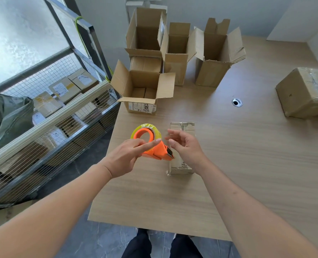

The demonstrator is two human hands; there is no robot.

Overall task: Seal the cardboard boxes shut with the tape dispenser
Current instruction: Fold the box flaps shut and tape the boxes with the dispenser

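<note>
Tape dispenser [154,144] is up off the bench [247,164] in my left hand [125,158]: fingers wrapped under the orange body, index finger laid straight across the top toward the roll of yellowish tape. The cutter end points right and a little toward me, just touching or nearly touching the small closed box [182,148] in front of me.

My right hand [184,146] hovers over that box, fingers loosely curled and spread, holding nothing. I can't tell whether a fingertip has the loose tape end.

Here's what matters: the small box lies with its long axis running away from me, near end by my right wrist, far end past my fingertips. The dispenser sits at its left flank, about mid-length. So I'd judge the pull has to run along that axis, with the right hand, the nearer one, steadying the box.

Plenty left after this. Four open boxes [143,90] stand with flaps up at the far left of the bench, well beyond reach of either hand for now. A taped box [303,94] sits far right. A wire cart of parcels [61,94] stands off the bench's left edge.
</note>
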